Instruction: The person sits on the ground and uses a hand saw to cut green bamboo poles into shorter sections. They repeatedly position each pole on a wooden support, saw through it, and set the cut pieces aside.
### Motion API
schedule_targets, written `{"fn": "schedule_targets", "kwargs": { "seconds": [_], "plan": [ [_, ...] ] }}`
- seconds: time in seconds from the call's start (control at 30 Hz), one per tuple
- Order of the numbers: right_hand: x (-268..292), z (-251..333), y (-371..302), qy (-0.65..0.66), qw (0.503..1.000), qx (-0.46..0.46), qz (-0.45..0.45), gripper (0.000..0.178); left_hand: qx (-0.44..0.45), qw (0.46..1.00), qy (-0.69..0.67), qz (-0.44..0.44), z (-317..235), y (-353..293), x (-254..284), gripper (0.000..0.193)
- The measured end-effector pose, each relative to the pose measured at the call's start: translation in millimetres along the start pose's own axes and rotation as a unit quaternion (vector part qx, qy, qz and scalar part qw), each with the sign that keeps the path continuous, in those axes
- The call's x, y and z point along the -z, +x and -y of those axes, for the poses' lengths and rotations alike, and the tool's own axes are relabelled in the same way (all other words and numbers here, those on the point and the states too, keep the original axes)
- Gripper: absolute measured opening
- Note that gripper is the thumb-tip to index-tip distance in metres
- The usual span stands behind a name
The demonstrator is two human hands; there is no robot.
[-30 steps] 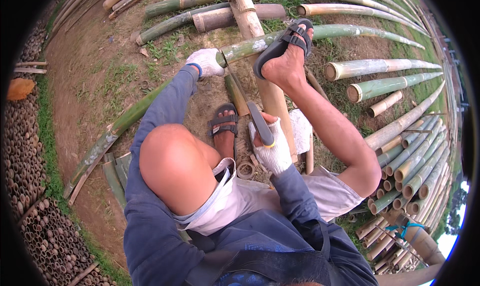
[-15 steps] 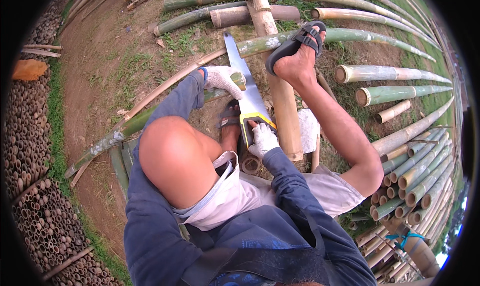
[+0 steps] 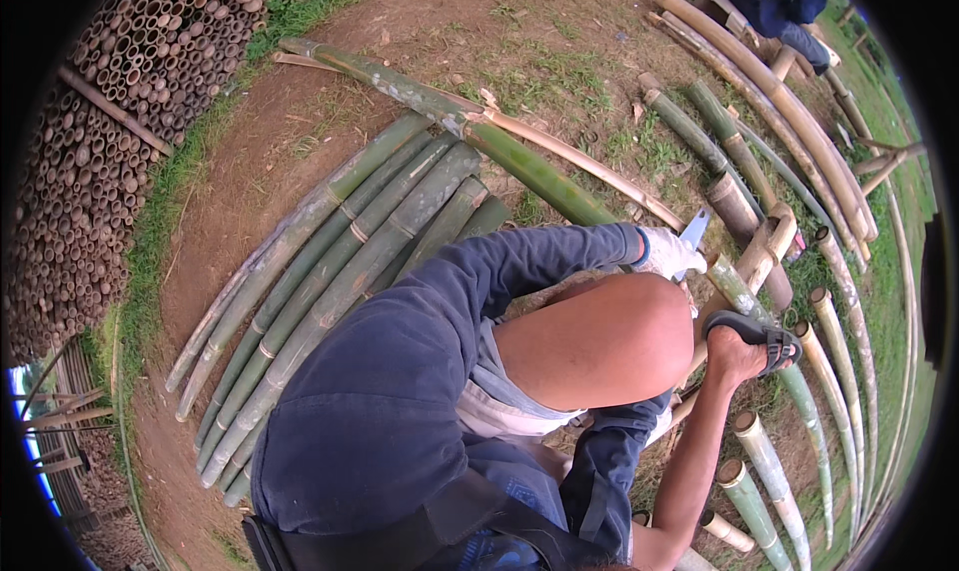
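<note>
My left hand (image 3: 664, 252), in a white knit glove, is closed around the end of a long green bamboo pole (image 3: 544, 183). The pole runs from the upper left and passes beneath my sleeve. Beside the glove the bare blade of a handsaw (image 3: 693, 229) sticks up; my raised knee covers the rest of it. My right forearm (image 3: 611, 461), in a dark blue sleeve, reaches behind that knee, so the right hand is hidden. My sandalled foot (image 3: 756, 343) rests on another green bamboo pole (image 3: 737, 289), which lies across a bamboo support (image 3: 765, 247).
Several green poles (image 3: 330, 271) lie side by side at my left. A large stack of cut bamboo (image 3: 150, 61) fills the upper left. More poles (image 3: 764, 461) lie at the right. Another person (image 3: 774, 6) is at the far upper right, near long tan poles (image 3: 769, 81).
The view has swung to the left, so the hands and saw now appear farther right. My right hand and the saw's handle, visible before, are now behind my knee.
</note>
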State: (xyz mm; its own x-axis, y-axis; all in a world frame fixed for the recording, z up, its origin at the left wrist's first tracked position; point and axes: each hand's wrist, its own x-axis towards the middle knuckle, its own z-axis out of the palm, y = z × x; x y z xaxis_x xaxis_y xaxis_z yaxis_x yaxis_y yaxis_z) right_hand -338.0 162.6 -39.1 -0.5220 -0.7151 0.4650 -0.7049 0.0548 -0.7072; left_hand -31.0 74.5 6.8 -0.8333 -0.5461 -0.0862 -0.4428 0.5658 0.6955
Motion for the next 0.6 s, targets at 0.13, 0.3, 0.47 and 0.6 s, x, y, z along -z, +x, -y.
{"fn": "schedule_targets", "kwargs": {
  "seconds": [0.13, 0.3, 0.47, 0.6],
  "plan": [
    [-7.5, -28.2, 2.2, 0.127, 0.986, -0.026, -0.103, 0.072, 0.038, 0.832, 0.082, -0.548, 49.7, -105.3, 14.0, 0.074],
    [-22.4, -33.3, -5.0, 0.269, 0.956, -0.008, -0.119, 0.044, 0.466, 0.462, -0.049, -0.753, 140.1, -253.3, 37.5, 0.106],
    [-13.1, -38.0, 4.8, 0.159, 0.977, 0.032, -0.137, 0.041, 0.115, 0.451, -0.617, -0.635, 187.7, -308.0, 48.7, 0.068],
    [-15.3, -39.8, 1.5, 0.496, 0.848, -0.164, -0.088, 0.041, 0.079, 0.453, -0.675, -0.577, 188.0, -307.8, 40.8, 0.046]
  ]
}}
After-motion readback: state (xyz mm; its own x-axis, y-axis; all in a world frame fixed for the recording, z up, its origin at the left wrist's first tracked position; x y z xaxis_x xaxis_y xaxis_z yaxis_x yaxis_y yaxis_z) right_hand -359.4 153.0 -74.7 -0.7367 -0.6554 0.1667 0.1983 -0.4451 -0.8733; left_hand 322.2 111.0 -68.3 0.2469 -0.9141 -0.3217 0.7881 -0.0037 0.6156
